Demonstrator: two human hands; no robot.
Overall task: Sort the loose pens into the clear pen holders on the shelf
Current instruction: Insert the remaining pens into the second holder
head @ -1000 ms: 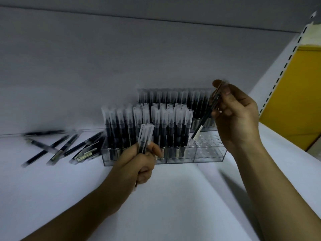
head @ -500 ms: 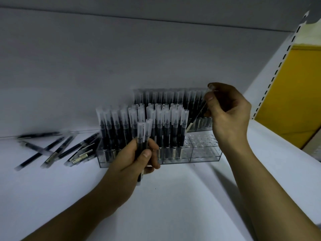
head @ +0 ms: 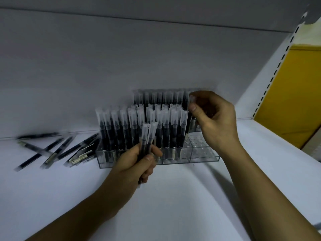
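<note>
The white shelf [head: 173, 206] spreads open under both forearms. Beyond the left hand [head: 135, 164] stands the clear pen holder [head: 205, 157], bare holes showing below the right hand [head: 215, 122]. Loose pens [head: 57, 152] lie left of the left hand, which grips two pens [head: 147, 136]; the right hand pinches one pen [head: 188, 126] upright at the filled rows' edge.

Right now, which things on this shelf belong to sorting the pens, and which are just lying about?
Job in hand: loose pens, clear pen holder, held pens gripped by the left hand, single pen pinched by the right hand.
Just lying about: yellow panel, slotted upright on the right.
</note>
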